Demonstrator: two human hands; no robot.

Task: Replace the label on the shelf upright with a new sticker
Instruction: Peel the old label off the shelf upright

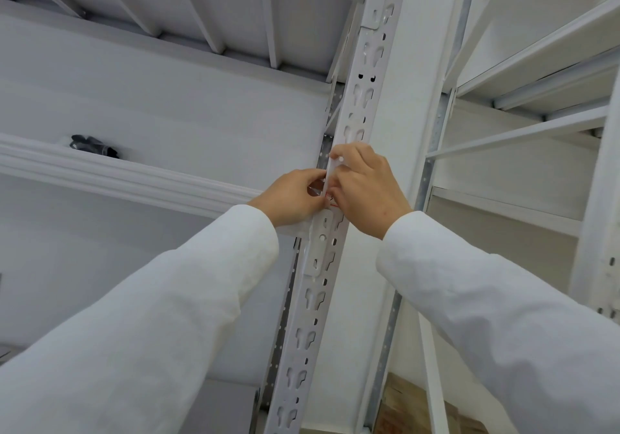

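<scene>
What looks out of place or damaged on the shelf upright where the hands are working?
Nothing looks damaged. The only odd thing is a white strip with red marks, standing off the shelf upright between the left hand and the right hand, not lying flat.

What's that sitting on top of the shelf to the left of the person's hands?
A small dark bundle lies on the white shelf, back from its front lip. The camera looks up from below, so the lip hides its underside and the rest of the shelf top; I cannot tell what it is.
</scene>
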